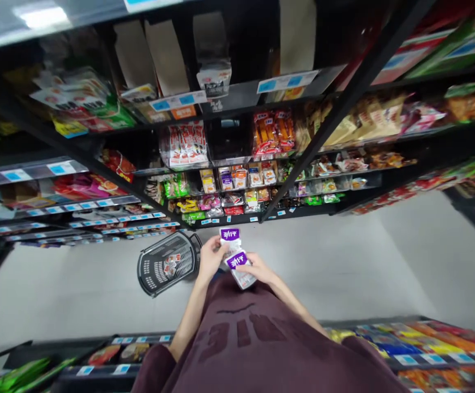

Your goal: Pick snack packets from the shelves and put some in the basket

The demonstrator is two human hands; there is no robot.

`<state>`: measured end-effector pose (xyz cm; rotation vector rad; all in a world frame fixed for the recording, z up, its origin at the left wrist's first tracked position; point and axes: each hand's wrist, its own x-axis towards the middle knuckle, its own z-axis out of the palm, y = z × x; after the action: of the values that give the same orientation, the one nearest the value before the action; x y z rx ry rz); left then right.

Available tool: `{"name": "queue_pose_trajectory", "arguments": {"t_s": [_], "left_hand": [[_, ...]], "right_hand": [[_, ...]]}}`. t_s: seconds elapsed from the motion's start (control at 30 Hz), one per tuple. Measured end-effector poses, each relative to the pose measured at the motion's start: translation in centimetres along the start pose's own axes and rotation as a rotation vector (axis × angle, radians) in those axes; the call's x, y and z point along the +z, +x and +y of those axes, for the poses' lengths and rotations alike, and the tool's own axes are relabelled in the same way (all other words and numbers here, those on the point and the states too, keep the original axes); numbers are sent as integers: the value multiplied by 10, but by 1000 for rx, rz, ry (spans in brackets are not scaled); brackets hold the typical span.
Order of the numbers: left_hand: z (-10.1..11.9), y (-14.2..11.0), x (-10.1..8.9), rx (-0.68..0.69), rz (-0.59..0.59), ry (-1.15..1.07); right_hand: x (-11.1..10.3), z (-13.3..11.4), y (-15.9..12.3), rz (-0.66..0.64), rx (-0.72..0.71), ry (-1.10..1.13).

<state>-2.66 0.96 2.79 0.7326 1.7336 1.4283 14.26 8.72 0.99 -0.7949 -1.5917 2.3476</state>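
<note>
Two small snack packets with purple and white labels are in my hands, in front of my body. My left hand [213, 255] grips the farther snack packet [230, 236] by its left edge, with the thumb on its face. My right hand [259, 268] is closed on the nearer snack packet [243, 277], thumb across its front. The nearer packet overlaps the lower end of the farther one. On the floor to the left of my left hand stands a dark shopping basket [148, 266] with a few small packets [172, 264] inside.
Ahead, dark shelves [237, 218] carry rows of packaged snacks, including red-and-orange packets [274, 132] and white-and-red packets [188, 143]. Grey floor [323, 256] runs along the aisle. More stocked shelving [445, 357] stands close behind me on both sides.
</note>
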Motion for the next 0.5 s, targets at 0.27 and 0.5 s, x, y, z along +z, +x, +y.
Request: {"name": "queue_pose_trajectory", "arguments": {"t_s": [0.27,0.5], "left_hand": [[12,-16,-14,10,261,-36],[14,-27,-18,-37,298,-43]], "right_hand": [[5,-6,-3,26,73,105],[7,2,-2,28,73,107]]}}
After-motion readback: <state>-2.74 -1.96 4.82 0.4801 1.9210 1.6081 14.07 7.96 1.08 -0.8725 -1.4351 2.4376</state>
